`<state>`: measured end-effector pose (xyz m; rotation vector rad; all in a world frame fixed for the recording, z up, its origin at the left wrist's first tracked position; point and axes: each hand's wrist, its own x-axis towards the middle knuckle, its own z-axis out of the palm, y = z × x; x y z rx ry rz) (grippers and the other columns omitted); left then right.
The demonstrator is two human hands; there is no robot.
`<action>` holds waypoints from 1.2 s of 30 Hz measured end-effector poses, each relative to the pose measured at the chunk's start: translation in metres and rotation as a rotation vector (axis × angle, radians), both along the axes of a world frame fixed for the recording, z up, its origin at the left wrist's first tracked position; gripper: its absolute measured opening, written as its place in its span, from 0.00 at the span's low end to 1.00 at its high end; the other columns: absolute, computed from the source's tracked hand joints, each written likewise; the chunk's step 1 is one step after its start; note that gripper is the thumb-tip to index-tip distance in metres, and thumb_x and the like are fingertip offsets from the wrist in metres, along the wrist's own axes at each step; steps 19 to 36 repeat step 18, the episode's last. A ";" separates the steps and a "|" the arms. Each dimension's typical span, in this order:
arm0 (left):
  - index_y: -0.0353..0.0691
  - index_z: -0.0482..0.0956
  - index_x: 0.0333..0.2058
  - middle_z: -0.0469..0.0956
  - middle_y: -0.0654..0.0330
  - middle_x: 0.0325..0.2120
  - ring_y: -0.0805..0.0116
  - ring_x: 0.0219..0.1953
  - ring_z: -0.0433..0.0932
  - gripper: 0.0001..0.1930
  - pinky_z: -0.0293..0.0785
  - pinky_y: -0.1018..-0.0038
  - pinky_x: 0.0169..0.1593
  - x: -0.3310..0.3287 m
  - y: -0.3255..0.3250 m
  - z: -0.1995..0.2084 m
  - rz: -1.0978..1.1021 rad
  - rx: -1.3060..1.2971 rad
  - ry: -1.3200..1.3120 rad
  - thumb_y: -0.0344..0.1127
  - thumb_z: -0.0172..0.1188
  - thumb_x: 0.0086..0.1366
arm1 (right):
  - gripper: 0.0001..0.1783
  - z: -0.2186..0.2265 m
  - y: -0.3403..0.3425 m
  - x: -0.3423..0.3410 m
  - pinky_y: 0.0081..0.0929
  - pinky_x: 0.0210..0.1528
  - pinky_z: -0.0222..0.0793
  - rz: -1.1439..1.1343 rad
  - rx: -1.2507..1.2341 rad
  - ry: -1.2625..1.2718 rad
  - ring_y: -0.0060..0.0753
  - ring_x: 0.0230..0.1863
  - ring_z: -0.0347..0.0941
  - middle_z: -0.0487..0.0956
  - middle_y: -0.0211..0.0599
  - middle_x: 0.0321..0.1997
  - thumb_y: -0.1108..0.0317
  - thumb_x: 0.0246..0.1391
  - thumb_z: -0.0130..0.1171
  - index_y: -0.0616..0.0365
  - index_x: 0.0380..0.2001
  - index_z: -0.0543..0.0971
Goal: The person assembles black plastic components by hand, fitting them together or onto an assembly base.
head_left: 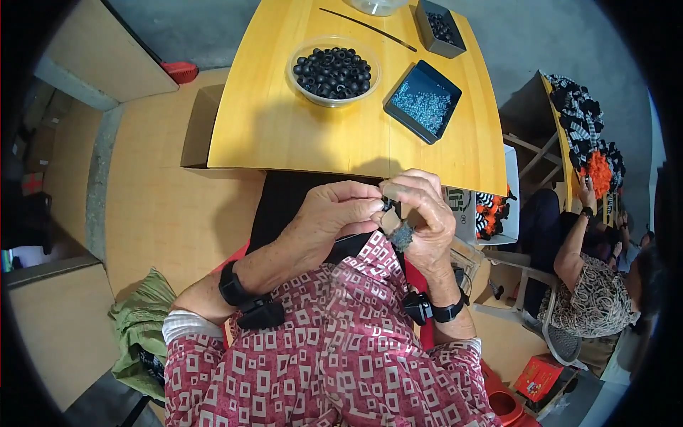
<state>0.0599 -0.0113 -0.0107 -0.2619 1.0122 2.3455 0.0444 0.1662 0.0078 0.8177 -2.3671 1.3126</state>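
Just off the near edge of the yellow table point(313, 149), my two hands meet in front of my lap. My left hand point(331, 213) is closed in a pinch, thumb against forefinger, its fingertips touching those of the other hand. My right hand point(423, 217) curls closed around a small grey fuzzy piece point(402, 238) with a tan part point(389, 221) beside it. A small dark bit point(388, 204) shows between the fingertips; its kind is hidden. On the table stand a clear round bowl point(378, 75) of black beads point(333, 71) and a dark square tray point(393, 110) of tiny bluish clear beads point(425, 105).
A thin dark rod point(366, 29) lies at the far side, near a grey box point(455, 50) of dark beads. Below the table's right side sits a white carton point(508, 213) with orange and striped pieces. Another person point(594, 292) sits at right; a green bag point(142, 320) is at left.
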 end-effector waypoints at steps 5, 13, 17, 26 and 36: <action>0.36 0.78 0.42 0.79 0.62 0.36 0.76 0.38 0.79 0.10 0.79 0.81 0.43 0.000 0.000 0.000 -0.005 0.007 0.007 0.30 0.61 0.62 | 0.16 -0.006 0.001 0.004 0.32 0.47 0.68 -0.029 -0.040 0.073 0.39 0.43 0.73 0.81 0.36 0.36 0.73 0.37 0.72 0.58 0.33 0.79; 0.36 0.79 0.41 0.79 0.62 0.34 0.76 0.36 0.79 0.10 0.79 0.81 0.41 0.001 -0.001 0.000 0.019 0.003 -0.006 0.31 0.62 0.61 | 0.17 -0.014 -0.005 0.013 0.32 0.46 0.68 -0.089 -0.053 0.090 0.39 0.43 0.73 0.80 0.38 0.37 0.74 0.38 0.72 0.58 0.34 0.77; 0.37 0.79 0.42 0.79 0.61 0.36 0.76 0.38 0.79 0.11 0.79 0.81 0.42 0.002 -0.001 -0.001 -0.006 0.000 0.025 0.31 0.62 0.61 | 0.18 -0.015 -0.002 0.014 0.32 0.46 0.69 -0.057 -0.074 0.063 0.41 0.44 0.74 0.80 0.39 0.38 0.74 0.39 0.71 0.58 0.36 0.77; 0.37 0.79 0.42 0.79 0.61 0.37 0.75 0.38 0.79 0.11 0.79 0.82 0.42 0.001 -0.002 -0.002 -0.025 -0.006 0.034 0.32 0.62 0.61 | 0.19 -0.014 -0.001 0.014 0.32 0.47 0.70 -0.050 -0.051 0.093 0.42 0.44 0.74 0.80 0.39 0.39 0.74 0.39 0.71 0.58 0.38 0.78; 0.37 0.79 0.42 0.79 0.61 0.37 0.75 0.38 0.79 0.11 0.79 0.82 0.42 0.001 -0.002 -0.002 -0.025 -0.006 0.034 0.32 0.62 0.61 | 0.19 -0.014 -0.001 0.014 0.32 0.47 0.70 -0.050 -0.051 0.093 0.42 0.44 0.74 0.80 0.39 0.39 0.74 0.39 0.71 0.58 0.38 0.78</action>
